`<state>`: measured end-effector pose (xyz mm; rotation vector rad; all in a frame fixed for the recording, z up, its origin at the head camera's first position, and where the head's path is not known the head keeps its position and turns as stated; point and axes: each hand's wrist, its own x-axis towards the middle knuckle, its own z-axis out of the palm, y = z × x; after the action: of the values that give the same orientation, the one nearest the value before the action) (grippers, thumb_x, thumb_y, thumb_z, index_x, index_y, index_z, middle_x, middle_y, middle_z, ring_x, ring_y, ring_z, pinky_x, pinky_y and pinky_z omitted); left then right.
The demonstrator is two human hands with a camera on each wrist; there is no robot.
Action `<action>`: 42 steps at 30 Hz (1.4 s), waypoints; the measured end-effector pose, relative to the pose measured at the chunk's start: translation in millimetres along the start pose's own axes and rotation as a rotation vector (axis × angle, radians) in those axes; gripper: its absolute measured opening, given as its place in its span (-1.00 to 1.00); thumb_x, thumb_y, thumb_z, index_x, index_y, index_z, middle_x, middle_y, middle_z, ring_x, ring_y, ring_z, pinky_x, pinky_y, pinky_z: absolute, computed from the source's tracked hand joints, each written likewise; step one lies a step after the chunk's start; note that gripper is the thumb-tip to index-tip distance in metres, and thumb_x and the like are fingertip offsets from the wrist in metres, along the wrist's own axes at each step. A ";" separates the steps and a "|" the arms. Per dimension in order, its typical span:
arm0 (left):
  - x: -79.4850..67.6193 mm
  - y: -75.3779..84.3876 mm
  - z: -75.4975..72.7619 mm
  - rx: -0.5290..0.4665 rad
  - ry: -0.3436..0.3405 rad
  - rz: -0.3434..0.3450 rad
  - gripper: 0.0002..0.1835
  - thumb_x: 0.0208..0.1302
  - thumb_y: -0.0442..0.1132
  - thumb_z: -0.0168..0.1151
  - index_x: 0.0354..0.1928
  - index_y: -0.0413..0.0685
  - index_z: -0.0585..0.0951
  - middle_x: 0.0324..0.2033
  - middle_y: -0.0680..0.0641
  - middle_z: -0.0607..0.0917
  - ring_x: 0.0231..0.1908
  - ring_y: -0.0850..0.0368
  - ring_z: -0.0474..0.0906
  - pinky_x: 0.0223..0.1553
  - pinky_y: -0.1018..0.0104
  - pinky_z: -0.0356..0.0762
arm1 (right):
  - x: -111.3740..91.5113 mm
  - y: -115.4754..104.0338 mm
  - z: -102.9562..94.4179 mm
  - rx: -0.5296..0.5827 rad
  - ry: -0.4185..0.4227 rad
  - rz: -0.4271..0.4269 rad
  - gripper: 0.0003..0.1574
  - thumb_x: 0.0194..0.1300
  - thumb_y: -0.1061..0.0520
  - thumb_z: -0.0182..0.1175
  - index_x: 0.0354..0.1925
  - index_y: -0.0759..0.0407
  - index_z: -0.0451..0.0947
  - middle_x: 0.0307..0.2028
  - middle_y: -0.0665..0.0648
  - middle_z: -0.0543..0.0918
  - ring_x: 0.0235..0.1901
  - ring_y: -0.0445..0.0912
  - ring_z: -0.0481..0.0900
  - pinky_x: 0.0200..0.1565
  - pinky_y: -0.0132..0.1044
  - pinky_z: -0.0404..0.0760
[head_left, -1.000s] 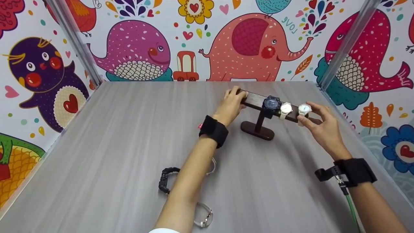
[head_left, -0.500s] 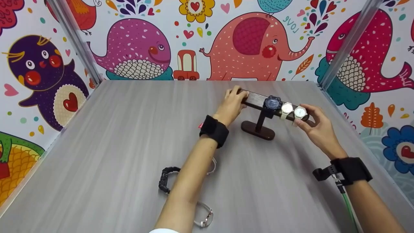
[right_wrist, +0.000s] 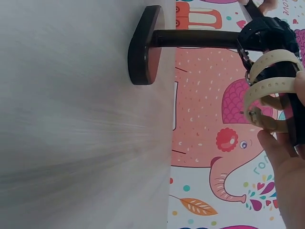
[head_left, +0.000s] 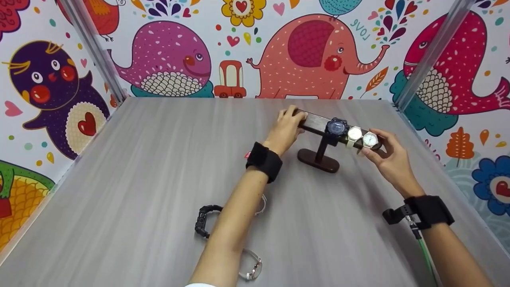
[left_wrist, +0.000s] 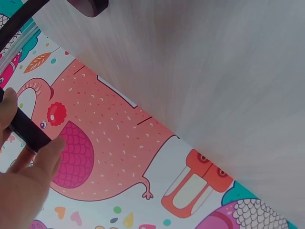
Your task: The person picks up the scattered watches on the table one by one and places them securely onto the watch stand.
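Circling the right end of a dark watch stand point(head_left: 316, 121), the outer pale watch point(head_left: 370, 140) sits right of centre in the head view, pinched by the right hand point(head_left: 392, 161).
The right hand's grip is closed on that watch with thumb and forefinger; the left hand point(head_left: 283, 129) has its grip curled round the stand's other end. Just beside the outer watch sits a second pale watch point(head_left: 354, 134), then a dark blue watch point(head_left: 337, 127). The stand's base rests on the grey desk point(head_left: 151, 179). At lower centre, a black watch point(head_left: 201, 223), a white-strapped watch point(head_left: 256, 271) and a pale band point(head_left: 262, 205) lie partly hidden by the left forearm point(head_left: 233, 215). A cartoon-printed wall point(head_left: 243, 44) fills the top of the frame.
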<state>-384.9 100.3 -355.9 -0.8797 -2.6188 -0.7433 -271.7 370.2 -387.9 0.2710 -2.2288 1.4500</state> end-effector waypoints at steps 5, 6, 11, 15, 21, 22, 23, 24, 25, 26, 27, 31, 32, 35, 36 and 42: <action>-2.1 0.7 -1.9 -0.018 0.009 0.006 -0.62 0.33 -0.21 0.30 0.17 -0.02 0.61 0.29 -0.14 0.48 0.27 -0.20 0.42 0.34 0.09 0.46 | -0.2 -1.1 -1.5 0.039 -0.005 0.005 -0.29 0.25 0.44 0.28 0.33 0.37 0.34 0.15 -0.02 0.47 0.09 -0.25 0.48 0.09 -0.62 0.55; -2.6 0.7 -2.5 -0.023 0.012 0.007 -0.62 0.33 -0.21 0.30 0.17 -0.03 0.61 0.29 -0.15 0.48 0.27 -0.21 0.42 0.34 0.08 0.45 | 0.1 -1.6 -1.9 0.049 -0.008 0.007 -0.28 0.24 0.44 0.29 0.34 0.39 0.34 0.15 -0.04 0.48 0.09 -0.25 0.48 0.09 -0.62 0.55; -3.6 2.0 -5.9 -0.044 0.010 0.010 -0.61 0.33 -0.23 0.30 0.19 -0.05 0.60 0.30 -0.16 0.46 0.28 -0.22 0.41 0.34 0.07 0.46 | 1.0 -5.9 -4.9 0.045 -0.015 0.021 -0.27 0.24 0.41 0.31 0.35 0.38 0.34 0.18 -0.08 0.49 0.12 -0.29 0.49 0.09 -0.63 0.54; -3.8 3.9 -10.3 -0.031 -0.004 0.014 -0.59 0.35 -0.24 0.29 0.22 -0.04 0.58 0.32 -0.16 0.45 0.32 -0.20 0.38 0.36 0.09 0.45 | 1.7 -10.0 -7.4 0.073 -0.028 0.050 -0.28 0.26 0.38 0.31 0.36 0.30 0.36 0.20 -0.03 0.45 0.14 -0.29 0.47 0.06 -0.64 0.55; -4.4 3.8 -15.1 -0.028 -0.017 0.014 -0.60 0.35 -0.26 0.29 0.22 -0.04 0.57 0.32 -0.15 0.43 0.34 -0.18 0.36 0.38 0.09 0.41 | 4.1 -12.7 -6.3 0.093 -0.033 0.083 -0.25 0.25 0.36 0.33 0.37 0.30 0.36 0.16 -0.05 0.42 0.11 -0.27 0.49 0.02 -0.63 0.57; -4.4 3.2 -15.1 -0.030 -0.019 0.014 -0.59 0.34 -0.26 0.30 0.22 -0.04 0.57 0.32 -0.15 0.43 0.34 -0.18 0.36 0.39 0.09 0.41 | 4.4 -12.6 -6.1 0.081 -0.032 0.085 -0.25 0.24 0.36 0.33 0.37 0.29 0.36 0.15 -0.06 0.42 0.11 -0.27 0.49 0.02 -0.63 0.58; -4.5 3.0 -15.1 -0.031 -0.022 0.013 -0.58 0.34 -0.26 0.30 0.23 -0.05 0.57 0.32 -0.15 0.43 0.35 -0.19 0.36 0.39 0.09 0.40 | 4.4 -12.9 -5.9 0.071 -0.033 0.090 -0.24 0.25 0.36 0.33 0.38 0.29 0.35 0.15 -0.06 0.42 0.10 -0.28 0.50 0.01 -0.62 0.58; -4.6 2.8 -15.2 -0.030 -0.024 0.012 -0.58 0.34 -0.26 0.30 0.23 -0.05 0.57 0.32 -0.16 0.43 0.35 -0.19 0.35 0.40 0.08 0.40 | 4.6 -13.0 -5.8 0.059 -0.036 0.096 -0.24 0.25 0.35 0.33 0.38 0.28 0.35 0.14 -0.07 0.42 0.09 -0.29 0.50 0.01 -0.62 0.59; -4.7 2.7 -15.1 -0.029 -0.026 0.012 -0.58 0.34 -0.26 0.30 0.23 -0.06 0.57 0.32 -0.16 0.44 0.36 -0.19 0.35 0.40 0.09 0.39 | 4.8 -13.1 -5.8 0.058 -0.037 0.106 -0.24 0.25 0.34 0.33 0.38 0.27 0.36 0.14 -0.07 0.42 0.09 -0.29 0.51 0.00 -0.62 0.59; -4.7 2.5 -15.2 -0.027 -0.029 0.012 -0.58 0.34 -0.26 0.30 0.24 -0.05 0.57 0.33 -0.16 0.44 0.36 -0.19 0.35 0.41 0.08 0.38 | 4.9 -13.2 -6.0 0.051 -0.040 0.116 -0.24 0.26 0.33 0.34 0.39 0.25 0.36 0.13 -0.08 0.41 0.09 -0.30 0.51 0.00 -0.61 0.60; -4.8 2.4 -15.2 -0.022 -0.033 0.012 -0.57 0.35 -0.26 0.30 0.24 -0.05 0.57 0.33 -0.16 0.44 0.37 -0.20 0.34 0.42 0.09 0.37 | 5.0 -13.4 -6.2 0.043 -0.042 0.128 -0.24 0.26 0.32 0.34 0.39 0.22 0.36 0.13 -0.09 0.41 0.09 -0.31 0.51 0.00 -0.61 0.60; -4.2 2.1 -15.3 -0.006 -0.065 0.021 -0.56 0.36 -0.29 0.28 0.26 -0.07 0.54 0.36 -0.17 0.42 0.43 -0.17 0.29 0.54 0.09 0.14 | 5.8 -13.7 -7.3 0.003 -0.054 0.167 -0.22 0.28 0.26 0.35 0.41 0.20 0.35 0.13 -0.12 0.40 0.06 -0.35 0.52 -0.01 -0.60 0.60; -3.8 2.0 -15.4 0.001 -0.076 0.021 -0.55 0.36 -0.31 0.27 0.28 -0.07 0.53 0.37 -0.18 0.41 0.45 -0.16 0.27 0.56 0.09 0.07 | 6.0 -13.4 -7.5 -0.015 -0.057 0.171 -0.22 0.28 0.25 0.35 0.42 0.20 0.34 0.13 -0.12 0.41 0.06 -0.36 0.53 -0.02 -0.61 0.60; -3.2 2.4 -16.8 0.026 -0.125 0.007 -0.51 0.37 -0.37 0.24 0.33 -0.07 0.49 0.45 -0.19 0.33 0.50 -0.17 0.19 0.58 0.10 -0.03 | 6.6 -12.2 -8.6 -0.063 -0.072 0.191 -0.19 0.29 0.20 0.35 0.44 0.20 0.31 0.21 0.04 0.43 0.04 -0.36 0.52 -0.05 -0.62 0.60; -3.0 3.0 -17.6 0.032 -0.146 -0.006 -0.48 0.37 -0.39 0.23 0.35 -0.05 0.47 0.47 -0.19 0.29 0.52 -0.19 0.15 0.57 0.09 0.00 | 6.4 -12.5 -9.3 -0.077 -0.081 0.197 -0.19 0.30 0.18 0.35 0.44 0.20 0.30 0.24 0.10 0.43 0.05 -0.34 0.52 -0.05 -0.62 0.60; -4.1 8.3 -21.0 0.073 -0.286 -0.072 -0.34 0.40 -0.41 0.15 0.50 0.12 0.31 0.58 -0.13 0.07 0.57 -0.28 -0.09 0.55 0.01 0.06 | 3.6 -17.8 -16.1 -0.182 -0.143 0.224 -0.19 0.33 0.01 0.34 0.46 0.10 0.31 0.34 0.24 0.37 0.29 0.10 0.48 -0.10 -0.67 0.56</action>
<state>-374.5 92.4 -337.0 -0.9364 -2.9204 -0.5702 -263.2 377.5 -366.4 0.0682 -2.5570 1.3615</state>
